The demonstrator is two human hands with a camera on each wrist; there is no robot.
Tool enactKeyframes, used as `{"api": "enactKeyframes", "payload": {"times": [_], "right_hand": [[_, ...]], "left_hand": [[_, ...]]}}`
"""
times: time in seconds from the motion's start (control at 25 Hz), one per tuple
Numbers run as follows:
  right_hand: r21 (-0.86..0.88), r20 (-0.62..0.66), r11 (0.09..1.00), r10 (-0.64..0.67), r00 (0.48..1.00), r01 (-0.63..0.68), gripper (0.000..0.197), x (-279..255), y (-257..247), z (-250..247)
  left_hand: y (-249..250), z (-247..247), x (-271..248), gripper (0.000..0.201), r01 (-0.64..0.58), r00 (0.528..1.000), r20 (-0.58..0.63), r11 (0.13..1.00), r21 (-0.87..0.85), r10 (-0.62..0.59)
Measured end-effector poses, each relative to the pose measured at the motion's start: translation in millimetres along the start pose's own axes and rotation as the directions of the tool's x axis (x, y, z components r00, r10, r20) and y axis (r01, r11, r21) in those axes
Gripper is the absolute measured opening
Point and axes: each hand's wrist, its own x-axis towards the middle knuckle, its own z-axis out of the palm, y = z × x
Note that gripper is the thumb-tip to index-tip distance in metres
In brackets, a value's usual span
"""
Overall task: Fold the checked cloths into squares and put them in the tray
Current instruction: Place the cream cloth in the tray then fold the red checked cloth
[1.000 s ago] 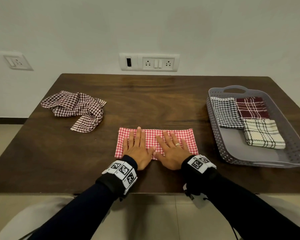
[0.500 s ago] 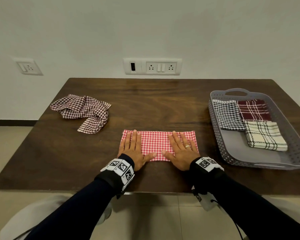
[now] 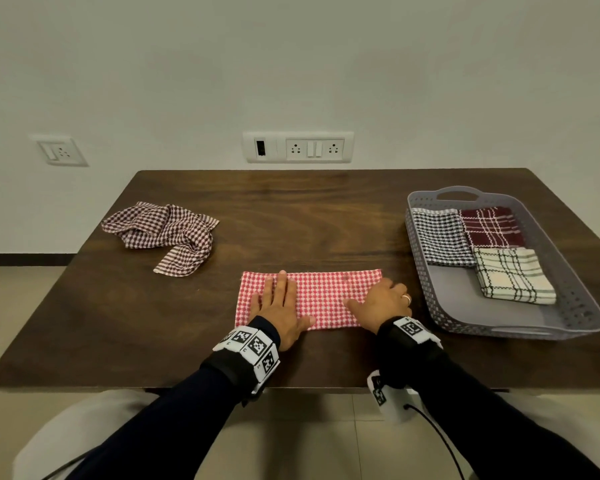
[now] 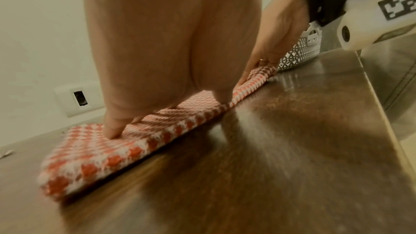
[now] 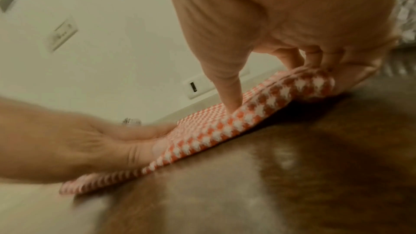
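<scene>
Left hand (image 3: 280,308) flat on red checked cloth (image 3: 321,299), right hand (image 3: 383,304) gripping its right end

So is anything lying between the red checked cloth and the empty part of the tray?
Nothing visible does. Only bare table separates the red checked cloth from the tray. The tray's near half is free; three folded cloths fill the far part. The right hand grips the cloth's right end.
</scene>
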Motion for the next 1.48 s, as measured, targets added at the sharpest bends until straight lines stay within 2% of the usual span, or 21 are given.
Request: {"api": "enactKeyframes", "payload": {"times": [0.12, 0.32, 0.48, 0.64, 0.68, 0.8, 0.84, 1.0, 1.16, 1.28, 1.4, 1.48], "right_hand": [[0.180, 0.106, 0.975, 0.111, 0.988, -0.129, 0.088, 20.7, 5.3, -1.9], [0.382, 0.197, 0.901, 0.138, 0.971, -0.205, 0.065, 38.3, 14.9, -8.1], [0.624, 0.225, 0.743, 0.128, 0.966, -0.243, 0.066, 45.0, 10.7, -19.2], [0.742, 0.189, 0.640, 0.087, 0.978, -0.201, 0.062, 30.5, 2.1, -44.9], [0.757, 0.208, 0.624, 0.053, 0.977, -0.195, 0.055, 24.5, 0.1, -50.6], [0.765, 0.296, 0.615, -0.073, 0.953, -0.190, 0.017, -1.7, -6.5, -69.1], [0.765, 0.308, 0.619, -0.112, 0.945, -0.176, 0.011, -8.6, -8.4, -73.0], [0.786, 0.312, 0.613, -0.274, 0.910, -0.085, 0.022, -22.4, -14.4, -74.2], [0.825, 0.317, 0.559, -0.333, 0.888, -0.085, 0.022, -29.4, -24.3, -67.2], [0.849, 0.324, 0.515, -0.340, 0.883, -0.113, 0.030, -30.9, -33.0, -61.6], [0.846, 0.308, 0.523, -0.315, 0.898, -0.106, 0.038, -29.5, -37.7, -56.6], [0.835, 0.310, 0.540, -0.305, 0.900, -0.104, 0.043, -29.3, -41.8, -51.5]], "left_hand": [[7.0, -2.3, 3.8, 0.092, 0.015, 0.999, 0.045, 1.000, -0.003, -0.015], [19.4, -7.9, 5.1, 0.095, -0.010, 0.998, 0.063, 1.000, -0.026, 0.011], [30.1, -9.9, 1.6, 0.094, -0.086, 0.993, 0.086, 0.996, -0.002, 0.086], [39.2, -15.2, 1.3, 0.096, -0.119, 0.987, 0.117, 0.989, 0.086, 0.108], [40.0, -17.1, 2.8, 0.097, -0.118, 0.987, 0.123, 0.987, 0.108, 0.104], [41.8, -21.3, 7.9, 0.102, -0.105, 0.987, 0.135, 0.984, 0.146, 0.085], [42.4, -21.4, 10.2, 0.104, -0.095, 0.988, 0.132, 0.984, 0.152, 0.075], [49.4, -18.0, 13.7, 0.111, -0.049, 0.995, 0.097, 0.978, 0.202, 0.030], [55.1, -13.2, 9.4, 0.105, -0.053, 0.998, 0.024, 0.977, 0.204, 0.050], [43.6, -32.8, 4.2, 0.098, -0.090, 0.995, 0.036, 0.996, 0.002, 0.090], [9.2, -68.4, -0.2, 0.068, -0.052, 0.997, -0.074, 0.972, -0.230, 0.036], [-19.5, -80.2, 0.1, 0.046, 0.020, 0.997, -0.065, 0.959, -0.284, -0.040]]}}
